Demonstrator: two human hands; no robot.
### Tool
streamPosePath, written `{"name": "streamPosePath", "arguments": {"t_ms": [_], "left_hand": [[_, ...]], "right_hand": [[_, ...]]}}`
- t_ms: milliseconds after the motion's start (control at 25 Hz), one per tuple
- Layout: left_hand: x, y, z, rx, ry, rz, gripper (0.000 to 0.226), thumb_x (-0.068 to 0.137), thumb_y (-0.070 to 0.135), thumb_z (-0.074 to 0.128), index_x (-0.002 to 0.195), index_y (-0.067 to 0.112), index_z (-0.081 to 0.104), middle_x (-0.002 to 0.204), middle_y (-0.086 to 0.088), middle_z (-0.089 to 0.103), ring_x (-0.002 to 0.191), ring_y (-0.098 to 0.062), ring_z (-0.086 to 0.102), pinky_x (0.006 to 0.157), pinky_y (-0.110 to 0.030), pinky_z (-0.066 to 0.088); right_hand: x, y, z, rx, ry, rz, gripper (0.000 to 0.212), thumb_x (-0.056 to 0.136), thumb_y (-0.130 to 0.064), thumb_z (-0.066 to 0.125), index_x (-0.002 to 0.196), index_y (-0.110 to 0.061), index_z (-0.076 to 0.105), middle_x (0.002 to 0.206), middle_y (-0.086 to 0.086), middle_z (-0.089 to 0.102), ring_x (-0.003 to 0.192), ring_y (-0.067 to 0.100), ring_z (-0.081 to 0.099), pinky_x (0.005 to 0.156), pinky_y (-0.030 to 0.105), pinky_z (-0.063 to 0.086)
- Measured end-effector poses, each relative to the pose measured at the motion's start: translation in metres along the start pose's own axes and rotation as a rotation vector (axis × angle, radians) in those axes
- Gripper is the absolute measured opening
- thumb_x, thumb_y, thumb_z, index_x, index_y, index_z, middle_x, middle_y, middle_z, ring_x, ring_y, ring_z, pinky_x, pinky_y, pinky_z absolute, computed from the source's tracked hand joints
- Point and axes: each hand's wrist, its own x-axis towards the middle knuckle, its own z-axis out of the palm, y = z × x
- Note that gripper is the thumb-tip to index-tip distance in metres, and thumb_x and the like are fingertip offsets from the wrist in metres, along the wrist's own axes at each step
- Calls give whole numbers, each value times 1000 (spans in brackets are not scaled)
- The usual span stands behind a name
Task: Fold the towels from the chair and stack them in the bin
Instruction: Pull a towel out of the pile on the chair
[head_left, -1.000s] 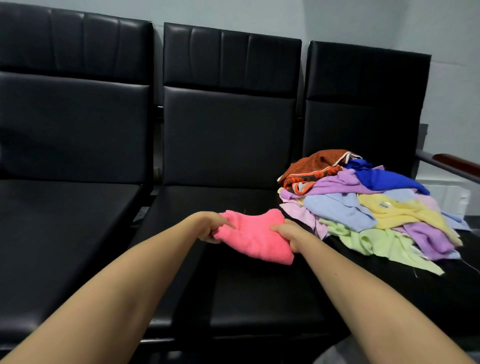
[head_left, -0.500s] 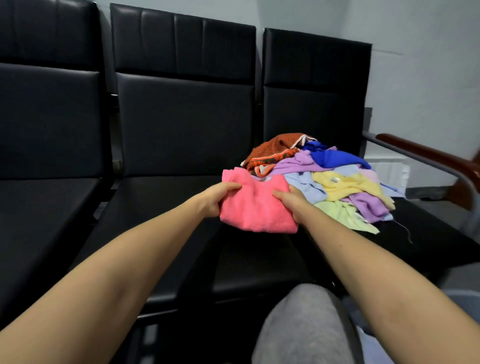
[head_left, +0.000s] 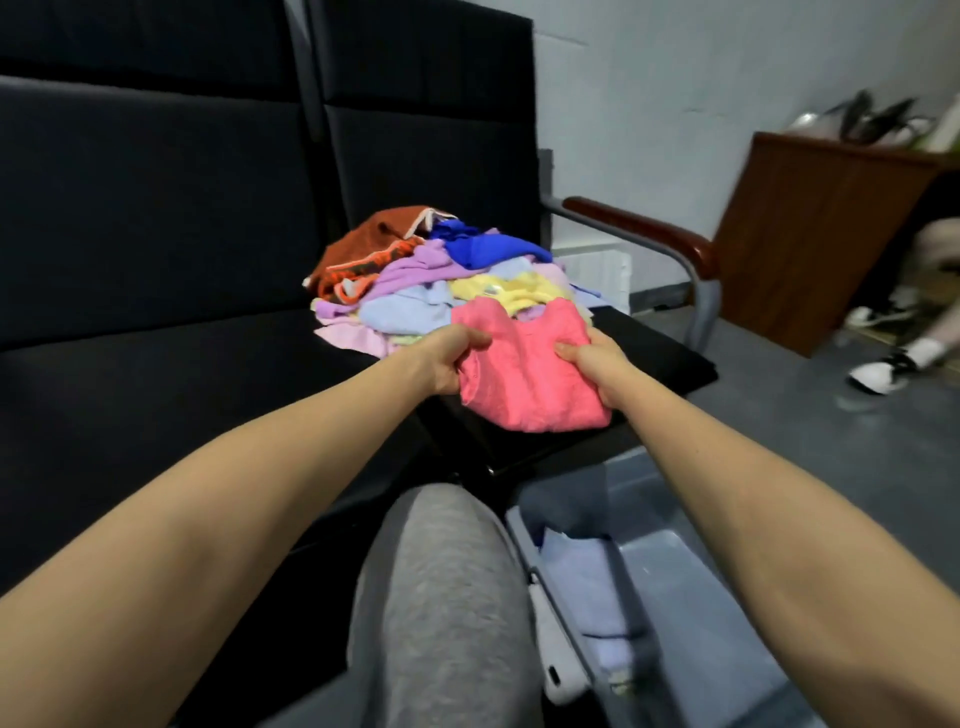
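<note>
Pink towel (head_left: 524, 369) is folded into a thick, near-square wad, held w/ both your hands over the front part of the black chair seat (head_left: 670, 364), just in front of the towel pile (head_left: 441, 280). Its slightly longer axis runs away from you twd the pile, near end angled a bit to your right. The far edge bunches into two humps w/ a dip between; the near edge is rounded. Your left hand (head_left: 447, 358) grips the left edge, thumb curled over the top, other fingers hidden under the cloth. Your right hand (head_left: 592, 358) grips the right edge, fingers curled onto the top face. Can't tell if the towel touches the seat or hangs just above it. Pile is a loose mix: orange, blue, purple, yellow, pale blue. Grey-blue bin (head_left: 691, 597) sits on the floor below your right forearm, beside your grey trouser leg (head_left: 441, 597), w/ a folded lavender towel (head_left: 587, 587) inside. Wooden armrest (head_left: 644, 228) is right of the pile.
</note>
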Motion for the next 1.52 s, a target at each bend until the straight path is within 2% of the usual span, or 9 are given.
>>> {"name": "streamPosePath", "arguments": {"t_ms": [120,320,440,680,880,960,1040,1240,1520], "left_hand": [[13,-40,55,6,-71,-94,25,99,6,37,81,2,54,52,-7,65,70,-19,55,89,-34,47],[29,-120,105,-16,-95,-249,33,99,9,39,128,-3,50,124,-18,59,114,-28,56,90,-38,42],[32,-165,117,-44,-133,-328,35,100,8,38,131,-2,47,133,-18,53,125,-31,49,91,-40,41],[60,-239,106,31,16,-435,33,98,5,40,129,-2,47,131,-20,54,122,-33,51,95,-43,41],[74,-253,97,339,97,-573,16,93,15,50,81,5,53,86,-12,52,96,-24,51,88,-34,37],[74,-255,97,359,128,-607,24,97,19,43,108,0,53,107,-14,54,118,-25,49,94,-34,37],[78,-258,97,358,190,-614,37,98,24,41,130,5,43,133,-12,47,127,-28,43,104,-35,35],[79,-244,99,274,140,-445,6,93,13,45,90,10,50,73,-5,43,61,-17,41,56,-23,35],[69,-180,112,14,-45,-314,20,90,11,43,73,15,51,69,1,51,60,-10,47,54,-21,36]], "right_hand": [[-14,32,-48,-62,84,45,35,88,-2,58,123,-4,55,122,16,60,95,19,54,72,27,47],[-37,102,-102,-108,106,195,38,88,0,56,126,-5,53,121,13,60,98,20,54,86,30,44],[-45,149,-119,-126,95,262,41,87,-1,58,128,-7,53,120,7,60,99,19,55,87,29,43],[-56,210,-106,-133,56,369,38,87,2,57,125,-1,53,122,17,60,97,19,53,93,33,43],[-53,230,-91,-215,3,481,33,92,-11,57,123,-5,49,106,9,59,92,20,57,64,15,41],[-50,230,-89,-313,-23,503,34,95,-17,54,125,-5,46,117,12,55,98,22,56,72,21,41],[-47,227,-87,-373,-84,504,10,96,-20,50,102,-13,54,101,11,57,73,15,52,63,24,41],[-45,205,-75,-354,-243,476,26,99,-15,42,74,-12,49,68,5,54,41,9,51,36,12,36],[-38,141,-51,-350,-215,251,42,97,-19,45,55,-15,44,39,-5,43,40,9,35,39,19,25]]}}
